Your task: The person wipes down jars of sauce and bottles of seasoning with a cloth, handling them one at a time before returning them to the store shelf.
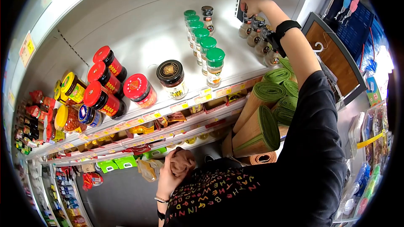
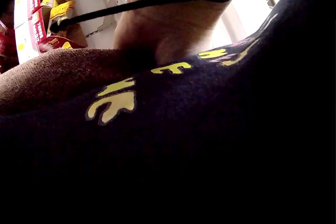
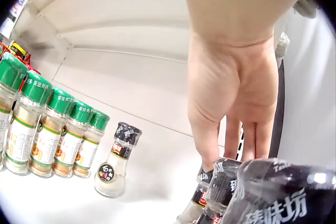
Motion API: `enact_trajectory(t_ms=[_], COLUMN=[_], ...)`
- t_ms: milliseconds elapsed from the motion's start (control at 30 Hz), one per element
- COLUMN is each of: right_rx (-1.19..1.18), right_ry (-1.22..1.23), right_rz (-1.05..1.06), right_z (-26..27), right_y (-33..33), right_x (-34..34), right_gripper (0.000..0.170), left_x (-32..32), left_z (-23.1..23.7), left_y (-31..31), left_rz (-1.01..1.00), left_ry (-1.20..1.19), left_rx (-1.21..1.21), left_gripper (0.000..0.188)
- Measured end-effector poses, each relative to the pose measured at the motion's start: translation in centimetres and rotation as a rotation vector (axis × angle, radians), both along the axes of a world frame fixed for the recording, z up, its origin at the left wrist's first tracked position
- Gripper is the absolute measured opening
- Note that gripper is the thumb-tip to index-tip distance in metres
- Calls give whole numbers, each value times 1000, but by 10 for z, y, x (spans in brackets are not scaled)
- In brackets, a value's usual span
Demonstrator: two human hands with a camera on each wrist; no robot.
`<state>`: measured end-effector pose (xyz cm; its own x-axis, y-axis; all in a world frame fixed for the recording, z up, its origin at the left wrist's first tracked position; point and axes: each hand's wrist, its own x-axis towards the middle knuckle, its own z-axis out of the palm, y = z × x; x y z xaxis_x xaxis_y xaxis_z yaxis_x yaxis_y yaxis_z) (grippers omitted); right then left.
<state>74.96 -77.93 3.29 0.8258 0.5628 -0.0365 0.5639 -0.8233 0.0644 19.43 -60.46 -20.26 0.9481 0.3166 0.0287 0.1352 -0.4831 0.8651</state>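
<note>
My right hand (image 1: 254, 4) reaches over the top shelf to the back of a row of black-capped seasoning bottles (image 1: 253, 38). Its thumb and fingers pinch the cap of the rearmost bottle (image 3: 203, 175), partly hidden behind the nearer caps in the right wrist view. Left of that row stands a single black-capped bottle (image 3: 112, 169), behind a line of green-capped spice jars (image 1: 215, 65). Down by my body, my left hand (image 1: 167, 176) grips a bunched brown cloth (image 1: 183, 162). In the left wrist view, the dark printed shirt (image 2: 173, 145) covers much of that hand.
Red-lidded jars (image 1: 140, 90) and a dark-lidded jar (image 1: 170, 77) stand along the shelf's front edge (image 1: 191, 103). Rolled green-edged mats (image 1: 261, 132) stand upright below the right end. A framed board (image 1: 336, 54) and hanging packets flank my right arm.
</note>
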Motion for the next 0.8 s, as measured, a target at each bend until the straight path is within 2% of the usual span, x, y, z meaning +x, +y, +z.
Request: enact_trajectory(t_ms=[167,233,267,333,400,467,600,667,800], right_rx=[37,1,3,-23,-26,125,117,11,162], right_ry=[-51,-229,-231,-275,-262,-185,-236,-147,-35], right_rz=[-40,126,127,288,261,250,223,234,291], right_z=[4,6,6,14,15,16,-4,-6,-11], right_y=[3,6,10,32,57,79,112,116,101], right_x=[-9,-2,2,-14,-40,-56,-38,-35,-3], right_gripper=[42,43,43,43,42,45,46,44,39], left_x=[-1,-1,-1,-1,-1,-2,-5,-8,-17], left_z=[-1,0,0,-2,-2,-3,-3,-3,-8], left_y=[0,1,2,2,3,4,7,8,12], left_rz=[11,18,19,23,21,20,23,43,88], left_ry=[1,30,28,23,24,24,2,-20,5], left_rx=[6,-9,-7,-6,1,12,2,5,-66], left_gripper=[76,76,76,77,77,77,77,77,78])
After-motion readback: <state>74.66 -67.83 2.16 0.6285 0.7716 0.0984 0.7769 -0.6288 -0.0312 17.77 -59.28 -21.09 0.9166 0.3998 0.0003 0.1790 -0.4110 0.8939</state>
